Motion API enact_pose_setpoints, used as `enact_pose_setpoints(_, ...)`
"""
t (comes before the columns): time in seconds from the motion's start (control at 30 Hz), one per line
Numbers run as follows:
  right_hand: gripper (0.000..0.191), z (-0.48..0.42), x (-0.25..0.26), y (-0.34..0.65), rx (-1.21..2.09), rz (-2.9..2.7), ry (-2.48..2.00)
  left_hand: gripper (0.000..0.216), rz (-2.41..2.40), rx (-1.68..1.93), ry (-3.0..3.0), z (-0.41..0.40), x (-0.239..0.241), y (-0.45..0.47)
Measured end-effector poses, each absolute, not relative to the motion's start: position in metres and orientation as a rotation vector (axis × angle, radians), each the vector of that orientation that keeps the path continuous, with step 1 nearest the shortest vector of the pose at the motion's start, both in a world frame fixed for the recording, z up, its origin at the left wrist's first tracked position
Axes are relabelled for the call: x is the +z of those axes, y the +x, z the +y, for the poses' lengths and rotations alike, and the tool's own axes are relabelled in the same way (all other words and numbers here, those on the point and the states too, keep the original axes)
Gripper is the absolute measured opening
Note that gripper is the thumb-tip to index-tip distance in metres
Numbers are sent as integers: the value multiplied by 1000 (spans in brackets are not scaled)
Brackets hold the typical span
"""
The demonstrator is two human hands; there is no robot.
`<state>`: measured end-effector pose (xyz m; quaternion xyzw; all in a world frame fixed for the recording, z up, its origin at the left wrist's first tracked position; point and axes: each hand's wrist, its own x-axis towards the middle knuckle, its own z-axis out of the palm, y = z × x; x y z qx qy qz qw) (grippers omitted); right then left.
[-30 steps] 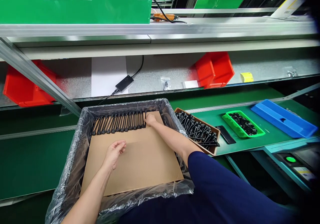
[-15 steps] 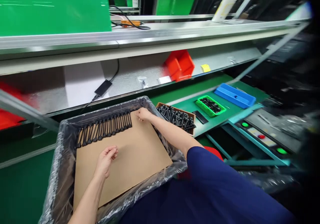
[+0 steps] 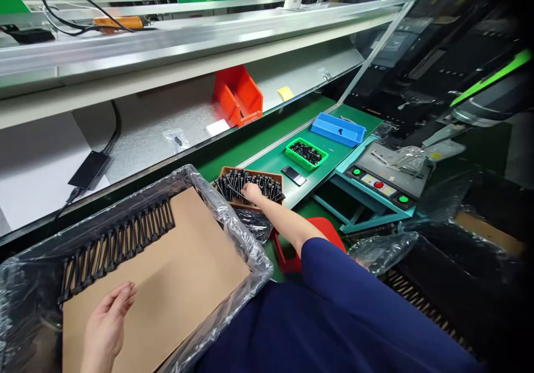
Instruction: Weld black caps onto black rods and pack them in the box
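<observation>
My right hand reaches into a brown tray heaped with black screw-like parts, its fingers curled down among them; what they hold is hidden. My left hand rests on a cardboard sheet, fingers loosely bent and holding nothing. The sheet lies in a plastic-lined box. A row of the same black parts is lined up along the sheet's far edge.
A green tray of small black parts, a blue tray and a black flat piece sit on the green bench. Red bins, a power adapter and small bags lie on the shelf. A button panel stands right.
My right hand left the row of parts in the box and moved right into the brown tray. The view swung right. My left hand stayed on the cardboard.
</observation>
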<state>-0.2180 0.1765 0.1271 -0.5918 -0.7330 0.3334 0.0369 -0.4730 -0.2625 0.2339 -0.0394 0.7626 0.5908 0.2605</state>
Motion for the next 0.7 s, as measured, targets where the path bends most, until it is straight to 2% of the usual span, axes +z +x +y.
enact_pose_setpoints(0.13, 26, 177, 93, -249, 1031, -2404, -1734, 44, 2117, 1687, -123, -264, 246, -456)
enact_pose_setpoints(0.33, 19, 188, 68, -262, 1140, -2473, -1696, 44, 2147, 1791, -193, -266, 230, -407)
enact_pose_setpoints(0.47, 24, 198, 66, -259, 1164, -2366, -1756, 47, 2319, 1751, -207, -272, 218, -404)
enact_pose_setpoints(0.6, 39, 196, 75, -277, 1125, -2202, -1857, 52, 2415, 1714, -207, -271, 220, -412)
enact_pose_setpoints(0.7, 65, 184, 82, -301, 1112, -2061, -1976, 53, 2439, 1682, -203, -270, 222, -412)
